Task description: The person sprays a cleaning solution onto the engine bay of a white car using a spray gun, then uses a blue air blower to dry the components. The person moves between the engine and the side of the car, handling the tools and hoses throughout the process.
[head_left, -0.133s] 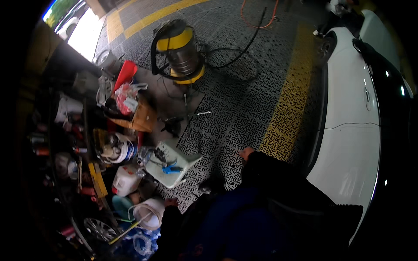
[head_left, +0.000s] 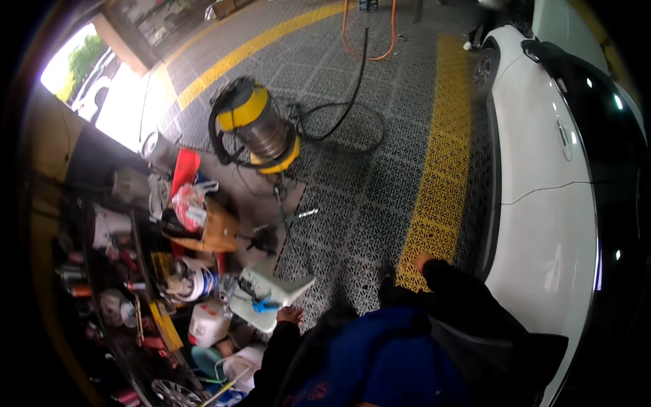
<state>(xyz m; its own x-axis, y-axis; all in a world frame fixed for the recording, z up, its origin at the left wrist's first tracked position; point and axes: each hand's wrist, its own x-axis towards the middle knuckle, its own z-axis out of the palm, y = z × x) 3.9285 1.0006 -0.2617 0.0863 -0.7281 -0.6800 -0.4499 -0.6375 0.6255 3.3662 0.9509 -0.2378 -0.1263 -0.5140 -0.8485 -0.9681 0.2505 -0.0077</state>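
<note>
My left hand [head_left: 289, 315] hangs low beside the right edge of a pale green plastic stool [head_left: 293, 287]. Its fingers look curled in, and nothing shows in them. On the stool seat lie a blue tool [head_left: 265, 304] and some dark bits. Farther right, my right hand [head_left: 422, 262] is over the yellow floor strip [head_left: 434, 210], also with curled fingers and nothing visible in it. The white car [head_left: 536, 224] stands to its right, apart from the hand. Both hands are small and partly blurred in the picture.
A yellow and steel vacuum cleaner [head_left: 261, 129] with a black hose [head_left: 356, 91] stands ahead. At left are a cardboard box [head_left: 218, 227], a white jug [head_left: 209, 322], a bucket [head_left: 245, 363] and a crowded shelf. A person [head_left: 485, 24] is by the car's far end.
The view has shifted, with the vacuum, stool and shelf things now lower in the picture. My left hand has come nearer the stool; my right hand is now over the yellow strip.
</note>
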